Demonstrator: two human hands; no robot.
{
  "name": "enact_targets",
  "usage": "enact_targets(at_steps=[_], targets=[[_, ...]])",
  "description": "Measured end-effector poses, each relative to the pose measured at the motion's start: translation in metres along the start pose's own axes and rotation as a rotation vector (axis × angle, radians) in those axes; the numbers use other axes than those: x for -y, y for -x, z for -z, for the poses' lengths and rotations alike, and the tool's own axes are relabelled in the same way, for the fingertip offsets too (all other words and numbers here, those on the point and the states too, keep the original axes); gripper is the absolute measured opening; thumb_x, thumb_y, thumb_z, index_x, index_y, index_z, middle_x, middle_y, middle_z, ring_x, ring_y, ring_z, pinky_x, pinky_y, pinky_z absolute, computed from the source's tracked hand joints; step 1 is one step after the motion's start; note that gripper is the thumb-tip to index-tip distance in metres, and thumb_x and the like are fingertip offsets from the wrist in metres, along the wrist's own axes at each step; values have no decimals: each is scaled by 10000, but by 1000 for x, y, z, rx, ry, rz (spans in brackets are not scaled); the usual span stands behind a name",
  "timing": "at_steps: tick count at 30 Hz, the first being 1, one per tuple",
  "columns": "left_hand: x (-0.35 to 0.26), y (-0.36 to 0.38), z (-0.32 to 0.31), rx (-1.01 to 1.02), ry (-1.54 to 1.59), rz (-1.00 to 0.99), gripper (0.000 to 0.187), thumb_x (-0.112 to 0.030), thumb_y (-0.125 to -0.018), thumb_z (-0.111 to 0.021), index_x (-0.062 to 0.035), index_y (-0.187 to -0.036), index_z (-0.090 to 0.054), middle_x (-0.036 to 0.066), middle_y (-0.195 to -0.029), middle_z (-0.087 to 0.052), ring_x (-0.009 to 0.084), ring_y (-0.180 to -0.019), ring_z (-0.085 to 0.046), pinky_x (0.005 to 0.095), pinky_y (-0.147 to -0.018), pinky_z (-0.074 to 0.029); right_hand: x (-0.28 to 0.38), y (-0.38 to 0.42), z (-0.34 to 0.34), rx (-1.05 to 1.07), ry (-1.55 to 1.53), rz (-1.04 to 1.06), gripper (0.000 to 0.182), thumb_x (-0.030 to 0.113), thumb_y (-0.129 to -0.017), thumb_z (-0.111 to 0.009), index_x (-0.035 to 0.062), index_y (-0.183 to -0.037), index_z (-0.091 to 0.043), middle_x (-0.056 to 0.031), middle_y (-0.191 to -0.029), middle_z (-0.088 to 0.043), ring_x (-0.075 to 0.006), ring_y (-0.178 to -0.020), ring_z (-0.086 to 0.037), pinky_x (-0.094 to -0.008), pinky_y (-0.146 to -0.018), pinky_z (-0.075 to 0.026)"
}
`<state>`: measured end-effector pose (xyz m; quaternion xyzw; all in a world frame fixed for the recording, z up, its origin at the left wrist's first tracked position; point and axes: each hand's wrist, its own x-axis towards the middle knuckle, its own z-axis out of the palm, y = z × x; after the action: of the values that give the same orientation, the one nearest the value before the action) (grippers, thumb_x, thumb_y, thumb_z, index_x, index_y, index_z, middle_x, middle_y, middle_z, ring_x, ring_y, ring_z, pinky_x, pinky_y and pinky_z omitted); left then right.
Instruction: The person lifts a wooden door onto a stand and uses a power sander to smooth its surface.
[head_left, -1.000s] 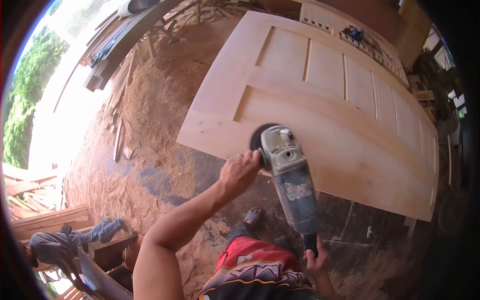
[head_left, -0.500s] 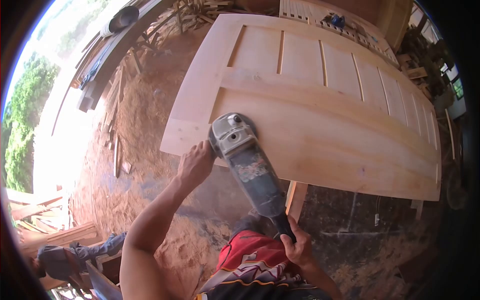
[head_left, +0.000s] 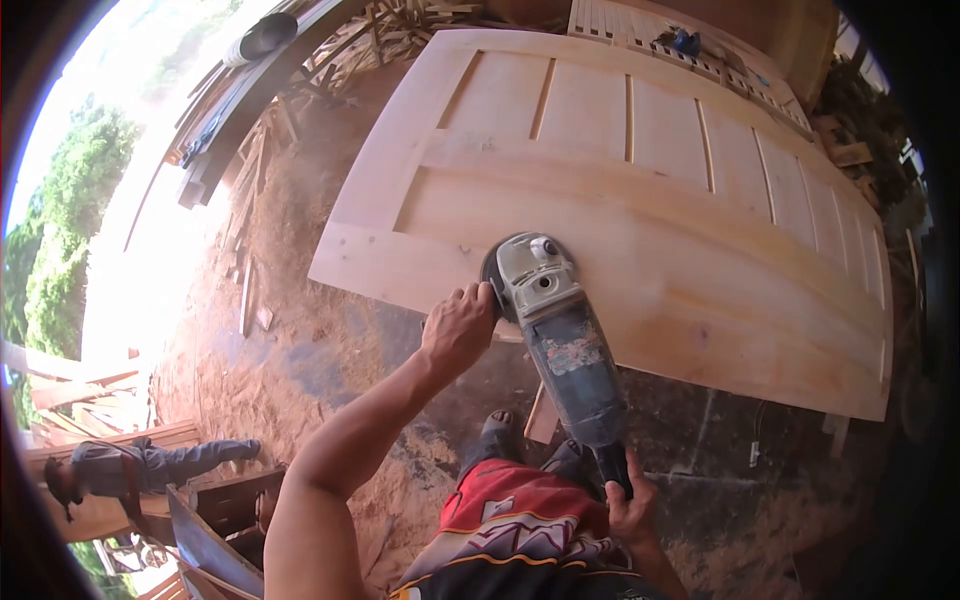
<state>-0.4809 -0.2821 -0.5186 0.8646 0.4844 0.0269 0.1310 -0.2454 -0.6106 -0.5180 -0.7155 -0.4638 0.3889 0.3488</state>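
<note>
A large angle grinder (head_left: 572, 368), grey-headed with a dark, scuffed body, rests its round disc on the near edge of a pale wooden door (head_left: 690, 260). The disc is mostly hidden under the head. My left hand (head_left: 463, 325) is closed at the left side of the grinder's head; whatever side grip it wraps is covered by the fingers. Lower right, my right hand (head_left: 632, 500) is wrapped around the black rear handle. The door lies flat, with a row of grooved panels along its far half.
Sawdust covers the floor (head_left: 310, 340). A slatted wooden piece (head_left: 610, 22) with a blue tool (head_left: 686, 41) on it lies beyond the door. Scrap wood (head_left: 260, 190) and stacked beams (head_left: 235, 110) stand left. Another person (head_left: 150, 470) is at lower left.
Both hands have moved the angle grinder right along the door's near edge. The view has shifted slightly, and more of the other person shows at lower left.
</note>
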Motion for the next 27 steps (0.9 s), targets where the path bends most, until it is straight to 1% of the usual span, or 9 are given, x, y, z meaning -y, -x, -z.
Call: enact_targets(at_steps=[5, 10, 12, 15, 18, 21, 24, 27], targets=[[-18, -1, -6, -18, 12, -12, 203, -194, -1008, -556, 4, -1044, -533, 185, -1019, -659, 370, -969, -674, 489, -824, -557, -6, 3, 15, 11, -54, -41, 579, 192, -968, -626, -104, -1449, -495, -351, -1281, -641, -479, -1174, -661, -443, -986, -534], [-52, -1, -17, -14, 9, -22, 171, -166, -993, -553, -4, -1044, -531, 184, -1027, -658, 368, -976, -670, 490, -835, -549, -24, 13, 39, 15, -26, -44, 605, 203, -961, -612, -108, -1462, -475, -351, -1284, -640, -480, -1182, -659, -445, -988, -532], [-57, -2, -22, -18, 7, -36, 162, -157, -987, -551, -7, -1046, -531, 183, -1028, -657, 367, -980, -668, 490, -841, -544, -31, 17, 45, 9, -23, -33, 611, 211, -961, -608, -106, -1466, -472, -350, -1290, -638, -479, -1184, -659, -448, -988, -532], [-70, -7, -24, 19, -3, -32, 277, -255, -1013, -600, 16, -1054, -556, 190, -1036, -661, 367, -1008, -667, 481, -867, -544, -46, 27, 46, -29, -5, -22, 617, 226, -964, -606, -102, -1469, -471, -348, -1291, -639, -479, -1177, -662, -452, -979, -534], [-89, -12, -29, -1, -11, -72, 279, -257, -1013, -603, 15, -1055, -556, 183, -1043, -662, 356, -1016, -667, 476, -875, -542, -54, 37, 57, -56, -17, -52, 619, 239, -968, -597, -99, -1471, -472, -343, -1279, -646, -471, -1152, -674, -452, -959, -537], [-111, -20, -39, 20, -26, -100, 266, -246, -1008, -606, 12, -1053, -556, 177, -1051, -662, 351, -1021, -667, 469, -883, -540, -61, 45, 71, -81, -40, -105, 621, 252, -974, -589, -97, -1473, -474, -332, -1263, -655, -450, -1113, -690, -443, -940, -541], [-137, -25, -45, 31, -20, -143, 144, -129, -960, -546, -33, -1065, -524, 157, -1036, -644, 338, -1016, -656, 466, -862, -521, -70, 56, 85, -123, -41, -112, 622, 263, -978, -592, -90, -1476, -477, -320, -1234, -668, -416, -1057, -707, -435, -915, -546], [-166, -31, -49, 51, -35, -182, 141, -123, -957, -542, -37, -1067, -527, 158, -1045, -643, 333, -1022, -657, 466, -861, -522, -76, 70, 101, -140, -40, -161, 627, 270, -986, -597, -87, -1484, -470, -286, -1142, -693, -356, -948, -720, -424, -844, -555]])
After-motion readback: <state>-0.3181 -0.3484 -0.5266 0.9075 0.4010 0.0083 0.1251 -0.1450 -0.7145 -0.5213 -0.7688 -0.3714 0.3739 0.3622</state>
